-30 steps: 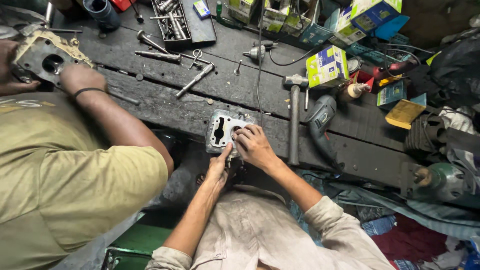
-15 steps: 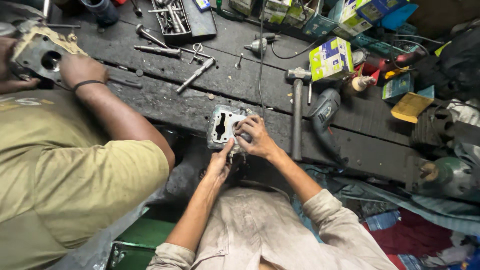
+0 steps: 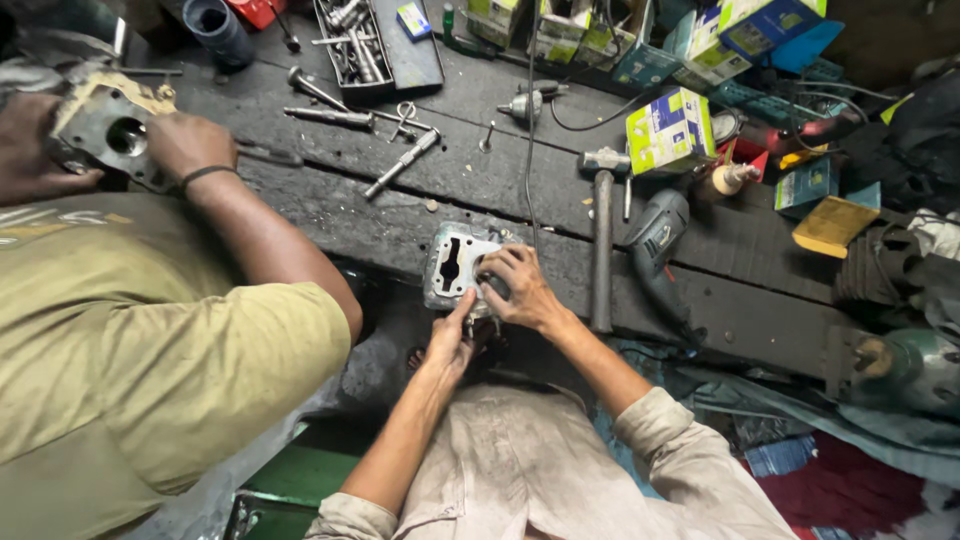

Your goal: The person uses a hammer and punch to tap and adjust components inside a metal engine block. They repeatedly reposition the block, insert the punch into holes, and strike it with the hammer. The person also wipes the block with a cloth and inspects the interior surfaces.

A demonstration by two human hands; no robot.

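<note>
Far left: a co-worker's hand (image 3: 180, 145) was rested on a metal housing (image 3: 105, 130). Center, at the near edge of the dark workbench (image 3: 330, 200), the grey engine casting (image 3: 455, 265) was held. Left hand (image 3: 447, 345) was pressed up vs. its near edge, fingers partly curled. Right hand (image 3: 520, 290) was closed over its right side. Step judged: part being fitted or seated by hand; next move prob. calls for steady grip & alignment. Right: hammer (image 3: 601, 250), drill (image 3: 660, 240) lay unused. Underside of casting was hidden; fingertip contact couldn't be made out.

at centre frame the engine part (image 3: 455, 268) was dull grey cast metal, matt and grimy. the workbench (image 3: 330, 205) under it was dark rough wood. the hammer (image 3: 602, 240) at centre right looked like worn metal. cardboard boxes (image 3: 668, 130) at upper right were glossy.
</note>
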